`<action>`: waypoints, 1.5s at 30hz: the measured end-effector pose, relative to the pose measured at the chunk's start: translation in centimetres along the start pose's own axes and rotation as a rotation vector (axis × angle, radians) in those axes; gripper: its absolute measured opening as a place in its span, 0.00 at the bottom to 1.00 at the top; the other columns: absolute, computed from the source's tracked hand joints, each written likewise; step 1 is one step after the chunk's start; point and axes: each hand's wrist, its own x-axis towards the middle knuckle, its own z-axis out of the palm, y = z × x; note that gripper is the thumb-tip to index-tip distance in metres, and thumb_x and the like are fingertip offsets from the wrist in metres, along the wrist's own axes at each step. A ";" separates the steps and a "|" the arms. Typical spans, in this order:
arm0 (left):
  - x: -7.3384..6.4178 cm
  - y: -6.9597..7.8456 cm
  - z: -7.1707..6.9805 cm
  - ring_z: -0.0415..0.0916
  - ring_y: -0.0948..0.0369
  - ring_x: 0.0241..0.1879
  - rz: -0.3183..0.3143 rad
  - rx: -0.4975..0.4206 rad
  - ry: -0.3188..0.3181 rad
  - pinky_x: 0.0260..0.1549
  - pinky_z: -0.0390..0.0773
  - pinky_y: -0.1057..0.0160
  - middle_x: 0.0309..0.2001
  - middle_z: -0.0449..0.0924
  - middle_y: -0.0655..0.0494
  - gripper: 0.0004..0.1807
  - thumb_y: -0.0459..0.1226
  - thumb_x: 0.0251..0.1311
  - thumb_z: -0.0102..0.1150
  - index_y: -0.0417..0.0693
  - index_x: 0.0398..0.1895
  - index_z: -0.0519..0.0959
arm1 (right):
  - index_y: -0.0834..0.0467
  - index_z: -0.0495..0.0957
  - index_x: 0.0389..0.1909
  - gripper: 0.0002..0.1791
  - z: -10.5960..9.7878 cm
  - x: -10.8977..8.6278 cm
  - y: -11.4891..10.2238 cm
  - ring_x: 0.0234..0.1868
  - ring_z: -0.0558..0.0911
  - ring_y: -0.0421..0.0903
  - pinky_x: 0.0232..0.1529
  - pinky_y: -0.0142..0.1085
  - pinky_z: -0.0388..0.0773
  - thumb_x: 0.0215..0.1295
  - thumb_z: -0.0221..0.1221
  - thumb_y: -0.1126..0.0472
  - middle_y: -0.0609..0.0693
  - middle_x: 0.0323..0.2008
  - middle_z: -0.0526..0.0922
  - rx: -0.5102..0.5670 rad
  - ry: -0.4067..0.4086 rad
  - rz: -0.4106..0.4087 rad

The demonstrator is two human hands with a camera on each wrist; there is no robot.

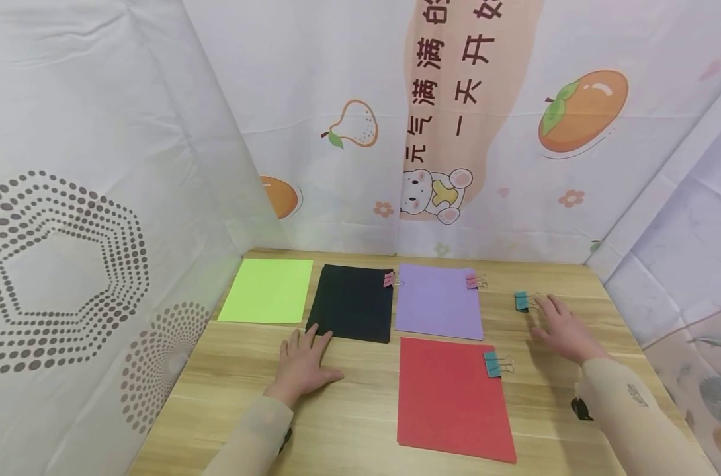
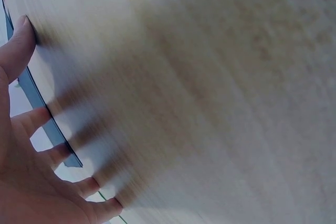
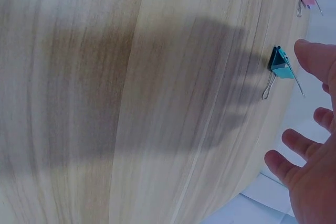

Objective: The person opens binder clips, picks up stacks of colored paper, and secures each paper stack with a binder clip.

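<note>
My left hand [image 1: 303,367] lies with fingers spread at the front edge of a black paper stack [image 1: 351,304], fingertips right at its near left corner. A pink binder clip [image 1: 389,279] grips that stack's far right corner. On the right, my right hand [image 1: 565,330] reaches with loosely bent fingers beside a loose teal binder clip [image 1: 521,301]. In the right wrist view, the teal binder clip [image 3: 281,65] stands on the wood just beyond the thumb, with a gap between them. Neither hand holds anything.
A yellow-green paper stack [image 1: 268,291] lies at the far left. Purple paper [image 1: 438,304] bears a pink clip [image 1: 472,281]; red paper [image 1: 452,403] in front bears a teal clip [image 1: 493,364]. Printed curtains [image 1: 313,53] hang behind and beside the wooden table [image 1: 348,423].
</note>
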 end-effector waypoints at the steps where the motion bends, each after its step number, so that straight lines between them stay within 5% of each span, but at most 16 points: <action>1: 0.0 0.0 0.1 0.46 0.29 0.76 -0.001 0.002 -0.001 0.69 0.46 0.25 0.79 0.54 0.42 0.52 0.65 0.49 0.71 0.56 0.76 0.66 | 0.67 0.50 0.76 0.41 0.0 0.1 0.0 0.63 0.57 0.89 0.56 0.80 0.58 0.71 0.60 0.57 0.81 0.73 0.46 -0.008 0.002 -0.004; 21: -0.3 0.2 -0.1 0.46 0.30 0.76 -0.010 0.006 -0.012 0.70 0.47 0.26 0.79 0.54 0.42 0.51 0.66 0.50 0.69 0.57 0.77 0.66 | 0.74 0.48 0.76 0.44 0.5 0.8 0.8 0.66 0.57 0.84 0.63 0.75 0.56 0.71 0.59 0.57 0.78 0.74 0.47 -0.083 -0.017 -0.032; 36: -0.3 0.1 -0.1 0.45 0.31 0.77 -0.008 -0.001 -0.020 0.70 0.46 0.27 0.79 0.53 0.43 0.52 0.66 0.52 0.69 0.57 0.78 0.65 | 0.71 0.50 0.75 0.43 0.5 1.3 0.7 0.57 0.67 0.87 0.49 0.76 0.70 0.69 0.62 0.58 0.79 0.71 0.51 -0.082 -0.035 -0.001; 45: -0.3 0.0 0.0 0.45 0.31 0.77 -0.010 -0.007 -0.010 0.70 0.46 0.27 0.79 0.53 0.43 0.52 0.66 0.52 0.69 0.57 0.77 0.65 | 0.71 0.46 0.76 0.43 0.0 2.2 0.5 0.58 0.62 0.91 0.51 0.78 0.66 0.72 0.57 0.57 0.82 0.71 0.46 -0.038 -0.072 0.030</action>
